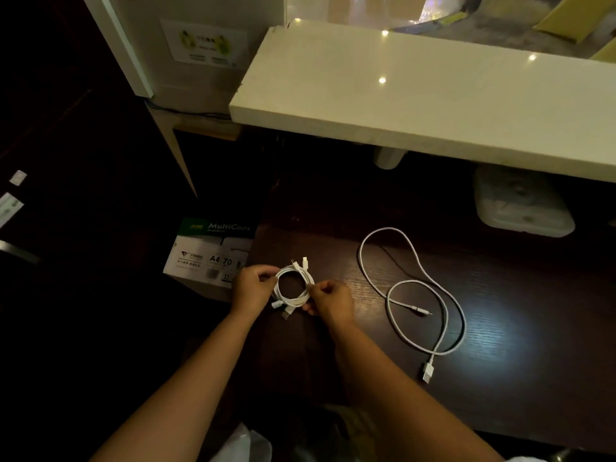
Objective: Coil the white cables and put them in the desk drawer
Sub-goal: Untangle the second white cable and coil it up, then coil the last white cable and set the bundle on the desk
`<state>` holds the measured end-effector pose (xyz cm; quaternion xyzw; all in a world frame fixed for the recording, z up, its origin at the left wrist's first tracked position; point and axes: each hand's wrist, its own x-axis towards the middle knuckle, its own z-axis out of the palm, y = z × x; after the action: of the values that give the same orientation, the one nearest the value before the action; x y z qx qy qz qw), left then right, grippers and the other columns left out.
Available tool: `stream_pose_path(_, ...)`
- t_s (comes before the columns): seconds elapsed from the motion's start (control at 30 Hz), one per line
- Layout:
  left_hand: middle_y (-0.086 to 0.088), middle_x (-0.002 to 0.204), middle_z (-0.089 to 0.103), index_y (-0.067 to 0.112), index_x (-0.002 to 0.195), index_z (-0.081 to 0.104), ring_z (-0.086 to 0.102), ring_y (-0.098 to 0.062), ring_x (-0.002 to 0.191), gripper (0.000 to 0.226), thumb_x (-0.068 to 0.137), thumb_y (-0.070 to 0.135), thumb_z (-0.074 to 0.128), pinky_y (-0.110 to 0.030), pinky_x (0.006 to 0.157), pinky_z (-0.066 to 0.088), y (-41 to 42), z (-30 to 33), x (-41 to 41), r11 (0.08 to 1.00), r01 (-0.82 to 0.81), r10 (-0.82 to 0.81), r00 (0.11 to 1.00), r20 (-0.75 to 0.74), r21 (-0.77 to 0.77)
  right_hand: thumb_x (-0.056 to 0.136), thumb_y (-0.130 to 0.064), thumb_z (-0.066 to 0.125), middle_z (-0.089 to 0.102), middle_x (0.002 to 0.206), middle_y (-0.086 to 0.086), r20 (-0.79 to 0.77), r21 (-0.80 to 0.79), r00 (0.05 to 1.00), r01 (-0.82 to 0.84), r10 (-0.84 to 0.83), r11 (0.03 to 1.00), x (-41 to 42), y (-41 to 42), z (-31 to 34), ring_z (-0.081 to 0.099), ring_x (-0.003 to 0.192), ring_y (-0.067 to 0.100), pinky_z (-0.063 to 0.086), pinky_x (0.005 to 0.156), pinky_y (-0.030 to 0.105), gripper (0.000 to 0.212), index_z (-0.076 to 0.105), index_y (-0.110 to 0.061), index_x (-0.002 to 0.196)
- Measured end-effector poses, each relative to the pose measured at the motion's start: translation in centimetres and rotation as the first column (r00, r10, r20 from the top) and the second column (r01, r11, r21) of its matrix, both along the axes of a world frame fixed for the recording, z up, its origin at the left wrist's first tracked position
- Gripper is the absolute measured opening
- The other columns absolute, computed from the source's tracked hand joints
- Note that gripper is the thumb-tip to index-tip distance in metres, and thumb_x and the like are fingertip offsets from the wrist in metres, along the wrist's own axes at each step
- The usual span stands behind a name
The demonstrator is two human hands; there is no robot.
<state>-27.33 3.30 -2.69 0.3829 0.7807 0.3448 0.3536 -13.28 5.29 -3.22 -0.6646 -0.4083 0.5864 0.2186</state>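
Observation:
A small round coil of white cable (294,273), with several plugs sticking out at its top and bottom, is held just above the left end of the dark wooden desk (500,378). My left hand (251,286) pinches its left side and my right hand (330,300) pinches its right side. A second white cable (413,288) lies loose on the desk to the right, in wide open loops, with its USB plug nearest me. No drawer shows in this view.
A raised cream counter (416,95) overhangs the back of the desk. Under it sit a pale plastic box (523,205) and a white cup (388,158). A carton of A4 copy paper (210,255) stands on the floor left of the desk.

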Motion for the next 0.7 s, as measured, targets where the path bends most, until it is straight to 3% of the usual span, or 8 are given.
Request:
stream_pose_path(0.13, -0.02, 0.109, 0.064, -0.001, 0.113, 0.062, 0.055, -0.019, 0.088, 0.029, 0.084, 0.002, 0.06, -0.028, 0.076, 0.042, -0.5, 0.5, 0.1, 1.0, -0.02, 0.02, 1.0, -0.015, 0.011, 0.086, -0.024, 0.062, 0.066, 0.072, 0.005, 0.033, 0.041, 0.996, -0.083, 0.082, 0.996, 1.1, -0.3, 0.8, 0.06, 0.051, 0.011, 0.048, 0.052, 0.023, 0.015, 0.057, -0.015, 0.075)
stream_pose_path(0.23, -0.015, 0.106, 0.062, 0.003, 0.111, 0.062, 0.055, -0.016, 0.085, 0.026, 0.085, 0.004, 0.057, -0.025, 0.074, 0.047, -1.5, 1.9, 1.8, 0.987, -0.038, 0.061, 0.988, -0.143, 0.159, 0.084, -0.025, 0.061, 0.064, 0.072, 0.0, 0.19, 0.16, 0.961, -0.233, 0.202, 0.959, 3.3, -1.0, 1.8, 0.062, 0.064, 0.016, 0.049, 0.066, 0.032, 0.017, 0.054, -0.026, 0.069)
stream_pose_path(0.33, -0.01, 0.102, 0.062, 0.006, 0.104, 0.065, 0.058, -0.016, 0.086, 0.021, 0.085, 0.006, 0.056, -0.011, 0.074, 0.043, -3.3, 3.4, 6.2, 0.947, 0.127, -0.061, 0.973, -0.221, 0.295, 0.084, -0.022, 0.063, 0.064, 0.081, 0.003, 0.35, 0.243, 0.899, -0.359, 0.264, 0.901, 6.7, -2.2, 2.9, 0.061, 0.077, 0.018, 0.044, 0.068, 0.027, 0.007, 0.062, -0.018, 0.078)
stream_pose_path(0.43, -0.009, 0.109, 0.063, 0.01, 0.11, 0.064, 0.059, -0.021, 0.1, 0.033, 0.083, 0.023, 0.049, -0.018, 0.09, 0.039, -5.0, 3.0, 11.1, 0.879, 0.398, -0.319, 0.901, -0.295, 0.264, 0.081, -0.021, 0.065, 0.064, 0.1, 0.009, 0.53, 0.333, 0.826, -0.412, 0.193, 0.848, 11.0, -3.6, 3.2, 0.062, 0.089, 0.026, 0.049, 0.077, 0.034, 0.019, 0.065, -0.01, 0.096)
stream_pose_path(0.53, -0.008, 0.132, 0.055, 0.017, 0.126, 0.054, 0.05, -0.025, 0.122, 0.044, 0.082, 0.021, 0.051, -0.039, 0.104, 0.04, -5.7, 1.8, 14.5, 0.782, 0.602, -0.495, 0.756, -0.428, 0.159, 0.077, -0.023, 0.069, 0.06, 0.11, 0.009, 0.681, 0.381, 0.73, -0.425, 0.062, 0.821, 15.1, -5.7, 2.6, 0.058, 0.102, 0.028, 0.051, 0.08, 0.039, 0.029, 0.065, -0.013, 0.103)
stream_pose_path(0.6, -0.004, 0.151, 0.032, 0.021, 0.14, 0.036, 0.026, -0.022, 0.141, 0.055, 0.086, 0.015, 0.048, -0.046, 0.114, 0.024, -5.9, 1.4, 16.3, 0.669, 0.743, -0.629, 0.58, -0.518, 0.019, 0.077, -0.027, 0.07, 0.055, 0.121, 0.01, 0.766, 0.36, 0.643, -0.437, 0.006, 0.824, 17.1, -6.9, 2.2, 0.053, 0.111, 0.03, 0.052, 0.082, 0.042, 0.039, 0.062, -0.016, 0.113)
stream_pose_path(0.7, 0.004, 0.159, -0.003, 0.026, 0.147, 0.007, -0.008, -0.013, 0.145, 0.065, 0.092, 0.017, 0.04, -0.048, 0.116, 0.001, -5.9, 0.8, 18.0, 0.505, 0.831, -0.789, 0.335, -0.514, -0.234, 0.077, -0.03, 0.07, 0.046, 0.137, 0.015, 0.838, 0.292, 0.545, -0.453, 0.003, 0.842, 18.8, -8.4, 1.6, 0.043, 0.124, 0.034, 0.049, 0.087, 0.045, 0.053, 0.054, -0.02, 0.126)
